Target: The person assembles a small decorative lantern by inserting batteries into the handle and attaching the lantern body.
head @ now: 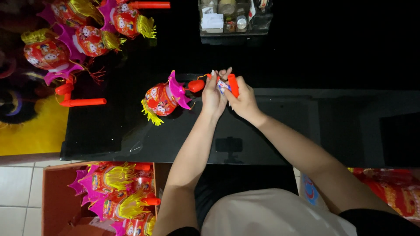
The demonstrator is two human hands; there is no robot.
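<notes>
Both my hands meet over a black glossy table (306, 126). My right hand (243, 98) grips a red plastic stick handle (233, 85). My left hand (213, 94) pinches a small printed piece at the handle's top, fingers closed around it. A thin cord runs from there to a small red knob (195, 85) and on to a red paper lantern (165, 98) with a pink top and yellow fringe, which lies on the table just left of my hands.
Several finished lanterns (83, 32) with red handles lie at the table's far left. A clear organiser box (234, 17) stands at the back. A cardboard box (57, 196) of more lanterns sits on the floor at lower left.
</notes>
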